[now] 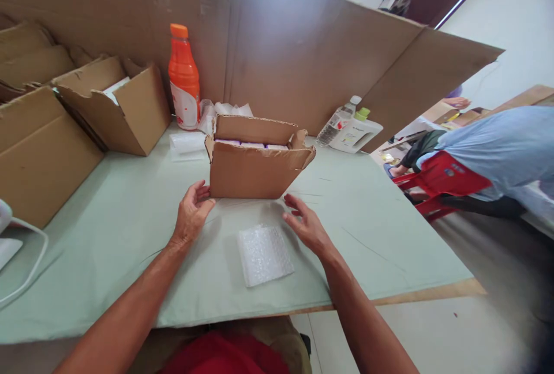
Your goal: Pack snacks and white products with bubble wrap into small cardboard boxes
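Observation:
A small open cardboard box (253,172) stands in the middle of the pale green table (108,229), with white packets showing inside it. My left hand (191,212) rests at the box's lower left corner, fingers loosely curled and apart, holding nothing. My right hand (306,224) hovers just right of the box's front, fingers spread and empty. A square piece of bubble wrap (264,255) lies flat on the table between my two hands, closer to me than the box.
An orange bottle (184,79) stands at the back against a tall cardboard wall (303,45). Open cardboard boxes (116,103) sit at the left. A clear bottle (337,120) and white jug (357,131) stand at the right. A person in blue (497,149) sits on a red chair.

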`<state>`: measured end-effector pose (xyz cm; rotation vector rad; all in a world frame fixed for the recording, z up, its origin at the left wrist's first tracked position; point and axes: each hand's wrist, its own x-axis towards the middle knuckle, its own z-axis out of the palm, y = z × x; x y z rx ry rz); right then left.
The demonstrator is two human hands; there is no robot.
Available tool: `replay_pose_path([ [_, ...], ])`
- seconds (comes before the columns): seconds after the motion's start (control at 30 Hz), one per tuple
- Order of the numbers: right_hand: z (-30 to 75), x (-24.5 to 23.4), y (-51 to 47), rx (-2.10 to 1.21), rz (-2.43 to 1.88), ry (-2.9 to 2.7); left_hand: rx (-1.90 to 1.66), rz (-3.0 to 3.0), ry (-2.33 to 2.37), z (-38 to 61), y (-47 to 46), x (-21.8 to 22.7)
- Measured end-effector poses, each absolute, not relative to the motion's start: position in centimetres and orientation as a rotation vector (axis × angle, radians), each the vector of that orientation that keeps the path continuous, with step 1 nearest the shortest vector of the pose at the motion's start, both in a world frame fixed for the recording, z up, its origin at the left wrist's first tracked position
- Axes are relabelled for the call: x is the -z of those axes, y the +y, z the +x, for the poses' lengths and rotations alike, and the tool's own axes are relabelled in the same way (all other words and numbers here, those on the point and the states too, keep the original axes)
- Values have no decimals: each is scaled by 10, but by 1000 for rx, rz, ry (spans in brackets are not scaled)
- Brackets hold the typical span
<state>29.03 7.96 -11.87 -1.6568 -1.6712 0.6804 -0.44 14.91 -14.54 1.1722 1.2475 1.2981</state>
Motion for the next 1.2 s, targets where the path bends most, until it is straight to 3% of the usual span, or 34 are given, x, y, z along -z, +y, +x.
replay_pose_path([
  [0.13,285,123,40,-624,-1657,-1958,-1360,1166,1358,-3,148,143],
  [0.3,275,121,23,-591,-1660,-1856,-1410,1219,1462,-11,139,127],
  [0.53,272,129,13,-466,-1614,-2067,-989,1524,1399,-32,59,106],
  [0.8,250,110,-2,-452,-1763,-1677,-1012,1849,1137,-19,-15,126],
  [0.9,221,94,-4,-502,-1641,-1513,-1045,1660,1178,-18,-20,131],
  [1.07,171,74,-1,-1098,-971,-1602,-1117,973,1241,-37,-3,127],
  [1.2,186,84,11,-874,-1262,-1521,-1073,818,1364,-63,8,123],
])
